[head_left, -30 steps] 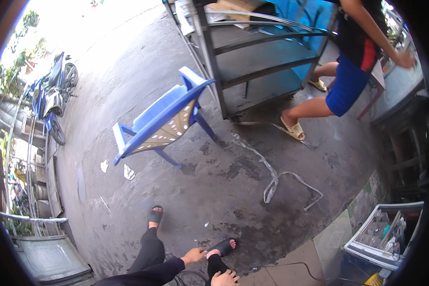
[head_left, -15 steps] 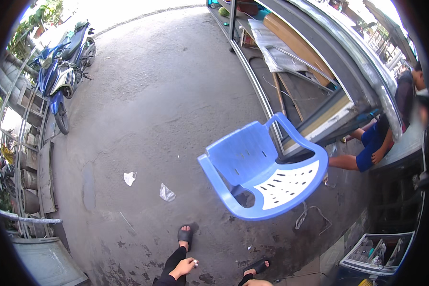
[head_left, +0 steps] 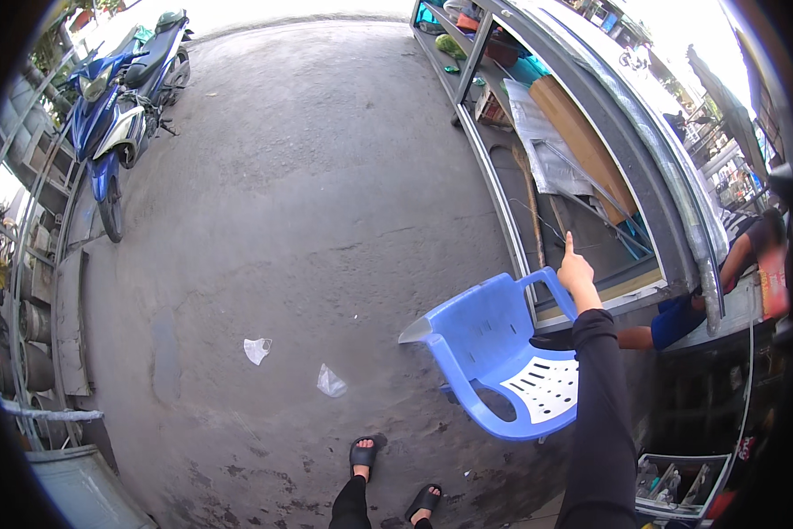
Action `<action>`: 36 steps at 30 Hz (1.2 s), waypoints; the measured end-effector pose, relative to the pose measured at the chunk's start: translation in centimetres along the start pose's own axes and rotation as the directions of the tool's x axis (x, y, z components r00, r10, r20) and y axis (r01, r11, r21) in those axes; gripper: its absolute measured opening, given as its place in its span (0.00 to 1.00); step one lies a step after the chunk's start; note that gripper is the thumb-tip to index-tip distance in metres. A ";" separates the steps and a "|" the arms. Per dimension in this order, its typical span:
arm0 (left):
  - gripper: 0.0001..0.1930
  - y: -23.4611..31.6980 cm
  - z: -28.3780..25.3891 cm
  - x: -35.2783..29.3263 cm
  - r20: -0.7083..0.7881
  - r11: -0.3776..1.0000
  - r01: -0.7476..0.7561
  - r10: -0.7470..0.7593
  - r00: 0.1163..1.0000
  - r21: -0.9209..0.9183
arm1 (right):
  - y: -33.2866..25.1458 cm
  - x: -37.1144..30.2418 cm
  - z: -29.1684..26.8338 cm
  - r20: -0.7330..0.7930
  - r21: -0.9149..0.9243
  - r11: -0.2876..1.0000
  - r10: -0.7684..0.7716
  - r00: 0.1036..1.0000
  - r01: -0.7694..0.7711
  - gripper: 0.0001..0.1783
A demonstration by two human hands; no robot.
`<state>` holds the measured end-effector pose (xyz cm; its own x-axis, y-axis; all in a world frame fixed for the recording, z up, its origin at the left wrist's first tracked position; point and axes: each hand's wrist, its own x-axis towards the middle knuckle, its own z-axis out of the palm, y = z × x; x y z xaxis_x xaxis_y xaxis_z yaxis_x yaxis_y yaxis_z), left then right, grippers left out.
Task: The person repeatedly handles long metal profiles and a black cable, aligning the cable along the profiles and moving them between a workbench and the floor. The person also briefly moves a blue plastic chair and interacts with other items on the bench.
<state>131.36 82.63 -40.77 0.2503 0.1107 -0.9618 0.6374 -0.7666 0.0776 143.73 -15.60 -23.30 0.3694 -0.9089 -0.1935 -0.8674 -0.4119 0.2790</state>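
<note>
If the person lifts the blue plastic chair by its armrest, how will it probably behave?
The blue plastic chair looks thin-shelled with a slotted seat, so probably light and slightly flexible. The right hand is at one armrest only, so it may swing or tilt. Smooth plastic could slip a little.

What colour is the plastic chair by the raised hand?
The chair is blue, with a white slotted panel; the head view, the only one, shows it beside the right hand.

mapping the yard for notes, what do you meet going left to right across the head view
blue motorbike → white scrap of litter → clear plastic scrap → blue plastic chair → right hand on the chair's arm → crouching person in blue shorts
</note>
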 end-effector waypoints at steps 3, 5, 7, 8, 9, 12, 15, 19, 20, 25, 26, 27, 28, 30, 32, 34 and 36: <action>0.17 -1.1 0.4 -3.2 0.045 0.988 0.145 -0.147 0.988 0.047 | 1.2 0.5 -0.4 0.080 0.010 0.996 0.083 0.993 -0.084 0.52; 0.18 0.3 1.5 -3.5 0.065 0.994 0.111 -0.112 0.992 0.018 | 1.7 0.0 -0.8 0.123 -0.008 0.991 0.136 0.983 -0.136 0.53; 0.18 2.1 2.9 -3.0 0.079 0.999 0.050 -0.049 0.996 -0.018 | 2.1 -0.5 -1.3 0.143 -0.037 0.981 0.196 0.970 -0.193 0.52; 0.19 2.9 3.5 -2.7 0.086 0.999 0.014 -0.011 0.996 -0.034 | 2.3 -0.7 -1.6 0.161 -0.037 0.983 0.185 0.970 -0.181 0.52; 0.19 3.6 4.2 -2.2 0.093 0.999 -0.026 0.030 0.995 -0.045 | 2.4 -0.9 -1.9 0.172 -0.046 0.981 0.192 0.966 -0.187 0.52; 0.20 4.6 5.6 -1.4 0.117 0.992 -0.121 0.125 0.985 -0.043 | 3.1 -1.1 -2.7 0.210 -0.028 0.972 0.232 0.950 -0.231 0.51; 0.21 4.3 5.5 -1.2 0.154 0.978 -0.209 0.206 0.966 0.006 | 4.3 -1.2 -3.0 0.233 -0.003 0.968 0.244 0.941 -0.251 0.50; 0.22 4.2 3.4 -1.4 0.238 0.923 -0.362 0.326 0.915 0.130 | 6.2 -2.0 -2.6 0.163 0.012 0.968 0.245 0.956 -0.251 0.49; 0.23 4.5 2.6 -1.4 0.272 0.880 -0.420 0.358 0.893 0.222 | 6.7 -2.5 -2.4 0.146 -0.003 0.980 0.199 0.969 -0.200 0.46; 0.16 8.9 0.6 -1.7 0.095 0.953 -0.156 0.186 0.978 -0.259 | 8.4 -5.8 -1.4 0.104 -0.022 0.999 -0.042 0.994 0.045 0.23; 0.16 10.2 0.6 -1.8 0.098 0.950 -0.074 0.108 0.989 -0.303 | 8.9 -6.5 -1.2 0.151 -0.019 0.995 -0.092 0.984 0.096 0.21; 0.16 11.5 0.4 -1.9 0.147 0.978 -0.034 0.065 0.987 -0.204 | 9.4 -6.8 -1.1 0.220 -0.029 0.993 -0.107 0.970 0.116 0.21; 0.16 12.9 0.6 -2.0 0.193 0.994 -0.003 0.024 0.981 -0.107 | 9.9 -7.0 -0.8 0.231 -0.053 0.989 -0.123 0.965 0.139 0.21; 0.16 14.8 1.3 -2.6 0.119 0.989 -0.004 0.021 0.993 -0.145 | 11.3 -6.4 -0.5 0.299 -0.069 0.983 -0.143 0.943 0.171 0.23; 0.16 16.5 2.4 -3.0 0.083 0.989 0.011 0.002 0.997 -0.149 | 12.8 -4.8 0.0 0.302 -0.072 0.984 -0.136 0.943 0.165 0.26; 0.16 18.3 4.1 -2.8 0.125 0.976 -0.071 0.098 0.987 -0.207 | 14.1 -2.5 0.8 0.248 -0.063 0.985 -0.139 0.959 0.159 0.27; 0.15 20.7 6.5 -2.1 0.137 0.973 -0.101 0.131 0.982 -0.205 | 15.2 0.3 2.1 0.131 -0.038 0.987 -0.147 0.980 0.153 0.25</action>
<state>139.26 62.39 -38.81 0.2292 -0.0786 -0.9702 0.7448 -0.6276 0.2268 129.97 -21.96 -21.13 0.4461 -0.8222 -0.3536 -0.7872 -0.5484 0.2820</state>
